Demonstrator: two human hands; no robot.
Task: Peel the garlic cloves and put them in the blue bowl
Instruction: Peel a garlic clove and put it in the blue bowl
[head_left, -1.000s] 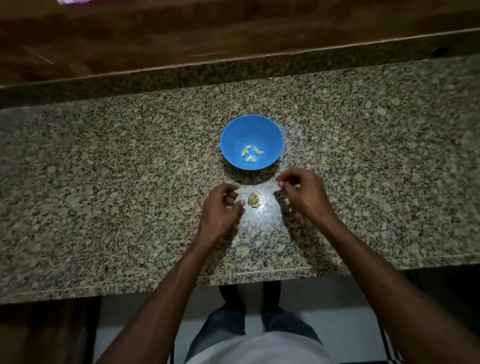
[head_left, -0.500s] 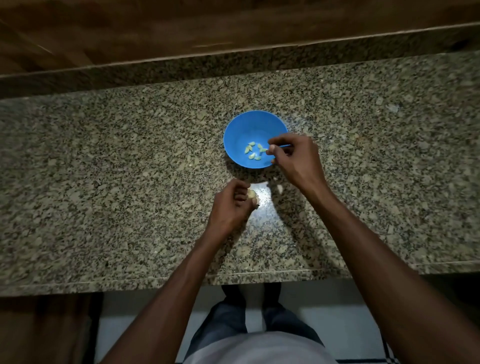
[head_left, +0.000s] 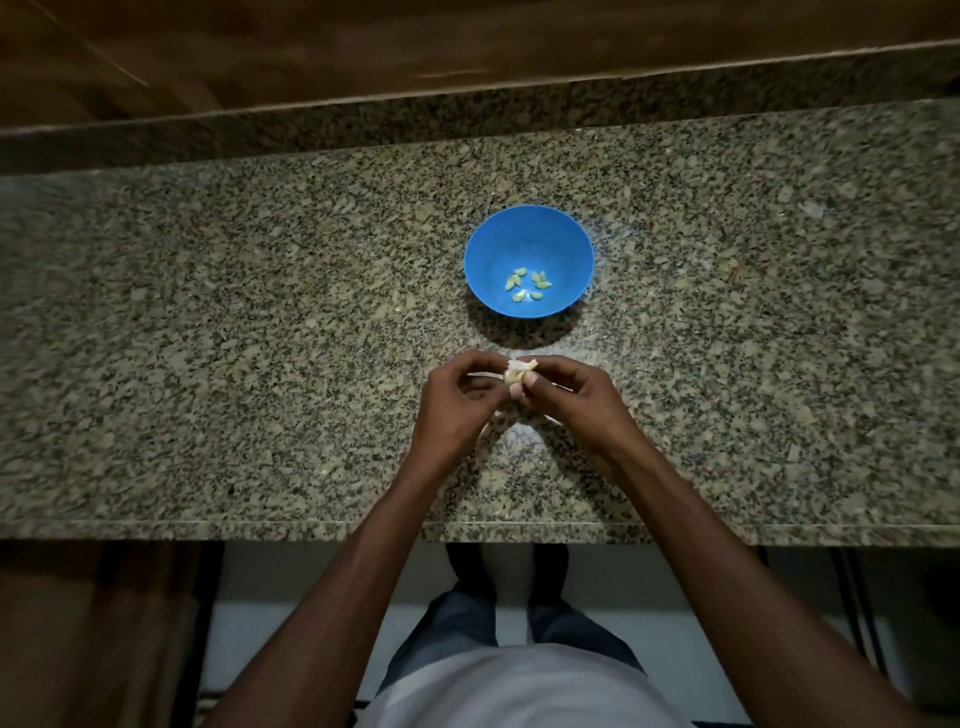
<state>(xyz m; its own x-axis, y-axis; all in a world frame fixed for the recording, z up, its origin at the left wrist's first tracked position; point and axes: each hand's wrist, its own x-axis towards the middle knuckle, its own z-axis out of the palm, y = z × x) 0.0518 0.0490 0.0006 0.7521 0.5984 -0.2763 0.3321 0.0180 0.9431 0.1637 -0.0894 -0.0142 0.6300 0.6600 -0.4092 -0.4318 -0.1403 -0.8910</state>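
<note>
Holding a garlic piece (head_left: 516, 379) between both hands, just nearer me than the bowl (head_left: 529, 261), above the counter (head_left: 260, 338).

- Change: half a second ago my right hand (head_left: 574, 402) was at the bowl's rim and the left hand (head_left: 457, 402) was at the garlic on the counter; now both meet at the garlic, lifted, and the bowl stands free.
- Grip: left fingers curled round the garlic from its left; right thumb and forefinger pinching it from the right, papery skin showing on top.
- Bowl: blue, holding six cloves (head_left: 527, 286) that I count on its floor.
- Writing: I read none.
- Edges and room: the counter's front edge runs well nearer me than the bowl; a raised back ledge lies beyond it; bare granite spreads to the bowl's left and right.
</note>
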